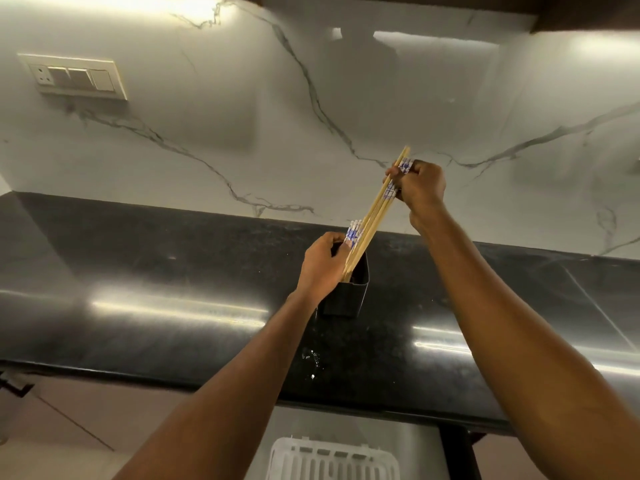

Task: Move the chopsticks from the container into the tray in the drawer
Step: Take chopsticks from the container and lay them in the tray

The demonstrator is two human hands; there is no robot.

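Observation:
A black container (pixel 346 296) stands on the dark countertop (pixel 173 289). My left hand (pixel 320 266) grips its rim and the blue-and-white tops of the chopsticks (pixel 353 235) still standing in it. My right hand (pixel 420 187) pinches the patterned top ends of a few wooden chopsticks (pixel 375 211) and holds them slanted up to the right, their tips still inside the container. A white slotted tray (pixel 332 459) lies in the open drawer at the bottom edge, only its far end in view.
A marble-look wall (pixel 311 116) rises behind the counter, with a switch plate (pixel 74 77) at the upper left. The counter's front edge (pixel 242 386) runs above the drawer. A dark cabinet underside (pixel 588 12) hangs at the top right.

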